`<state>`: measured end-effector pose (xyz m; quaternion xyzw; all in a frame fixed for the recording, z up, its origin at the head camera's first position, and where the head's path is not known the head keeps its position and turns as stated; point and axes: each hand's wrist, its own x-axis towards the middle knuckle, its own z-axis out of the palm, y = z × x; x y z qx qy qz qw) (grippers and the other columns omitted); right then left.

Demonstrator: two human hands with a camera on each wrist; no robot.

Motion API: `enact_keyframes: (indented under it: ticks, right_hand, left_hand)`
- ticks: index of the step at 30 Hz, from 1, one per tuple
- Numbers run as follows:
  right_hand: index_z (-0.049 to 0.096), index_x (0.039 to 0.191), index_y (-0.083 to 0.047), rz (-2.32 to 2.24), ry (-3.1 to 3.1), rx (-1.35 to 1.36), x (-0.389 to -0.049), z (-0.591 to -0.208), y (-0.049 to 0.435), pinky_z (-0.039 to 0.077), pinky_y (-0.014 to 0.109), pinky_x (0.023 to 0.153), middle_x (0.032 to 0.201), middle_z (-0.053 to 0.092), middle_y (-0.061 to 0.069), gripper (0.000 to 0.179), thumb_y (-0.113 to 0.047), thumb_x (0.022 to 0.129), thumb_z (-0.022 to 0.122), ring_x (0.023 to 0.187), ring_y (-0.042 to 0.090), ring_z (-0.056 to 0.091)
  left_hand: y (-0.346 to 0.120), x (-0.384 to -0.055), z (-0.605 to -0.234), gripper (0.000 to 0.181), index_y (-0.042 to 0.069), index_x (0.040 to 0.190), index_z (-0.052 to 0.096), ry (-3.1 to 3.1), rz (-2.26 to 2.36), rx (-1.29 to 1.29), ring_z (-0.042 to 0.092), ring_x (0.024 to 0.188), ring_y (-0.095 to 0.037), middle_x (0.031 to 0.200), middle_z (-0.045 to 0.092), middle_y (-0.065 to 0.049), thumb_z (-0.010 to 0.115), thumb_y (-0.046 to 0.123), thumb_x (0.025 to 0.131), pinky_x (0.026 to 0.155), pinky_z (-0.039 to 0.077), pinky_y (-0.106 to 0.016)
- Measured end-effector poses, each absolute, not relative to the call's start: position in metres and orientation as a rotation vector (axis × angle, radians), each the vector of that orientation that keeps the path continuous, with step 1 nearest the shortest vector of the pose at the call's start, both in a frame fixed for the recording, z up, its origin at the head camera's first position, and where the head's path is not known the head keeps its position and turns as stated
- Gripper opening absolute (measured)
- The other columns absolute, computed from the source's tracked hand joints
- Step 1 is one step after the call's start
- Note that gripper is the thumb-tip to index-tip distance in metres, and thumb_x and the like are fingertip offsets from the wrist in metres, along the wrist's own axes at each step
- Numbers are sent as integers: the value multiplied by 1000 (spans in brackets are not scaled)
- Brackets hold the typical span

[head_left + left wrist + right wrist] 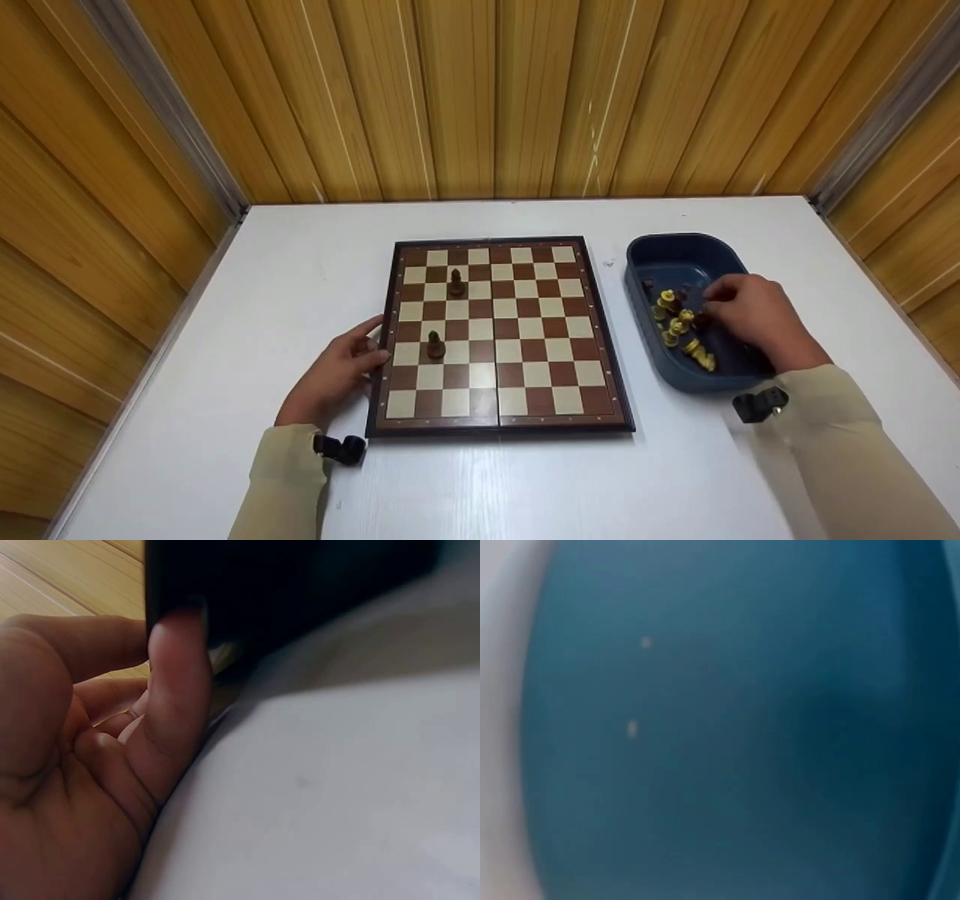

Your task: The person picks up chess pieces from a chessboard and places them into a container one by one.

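A chessboard with brown and cream squares lies on the white table. My left hand holds its left edge, thumb on the rim; in the left wrist view the fingers meet the board's dark side. Two dark chess pieces stand upright on the left half, one farther back and one nearer. At the right, my right hand reaches into a blue bin, fingers bent down beside a dark piece. Its fingertips are partly hidden. The right wrist view shows only the blurred bin wall.
Several gold chess pieces and a few dark ones lie jumbled in the bin. White table surface runs around the board. Wood-patterned panels enclose the table at the back and sides.
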<state>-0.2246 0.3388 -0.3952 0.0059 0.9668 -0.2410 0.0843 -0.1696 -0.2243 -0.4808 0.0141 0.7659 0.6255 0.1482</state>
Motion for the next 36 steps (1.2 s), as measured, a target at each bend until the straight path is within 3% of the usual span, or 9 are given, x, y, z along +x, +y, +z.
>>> enact_keyframes:
  ticks: [16,22,29,36]
  right_hand:
    - [61,122,-7,-749,2885,28,-224,-385,330,47,33,73,119,59,21,37,-32,96,56,96,31,54]
    - [62,120,-8,-776,2925,-22,-224,-382,322,49,34,73,115,62,19,34,-32,96,57,94,29,58]
    - [65,114,-9,-813,2981,-80,-222,-381,314,49,29,66,109,65,17,27,-28,96,58,84,25,64]
    - [67,113,-7,-817,3055,-183,-219,-379,305,50,31,66,109,66,18,26,-23,95,59,83,26,65]
  left_hand:
    - [-225,-171,-481,66,22,153,30,2187,1797,36,64,81,-21,103,58,-14,61,13,95,64,58,-38]
    - [-225,-171,-482,66,22,153,30,2176,1810,49,65,80,-22,103,58,-14,61,13,95,62,59,-39]
    - [-225,-171,-483,65,20,153,30,2200,1795,53,65,79,-22,104,58,-14,60,12,95,61,58,-38]
    - [-223,-169,-481,64,29,151,33,2154,1829,-50,64,86,-23,108,56,-13,60,12,95,66,58,-40]
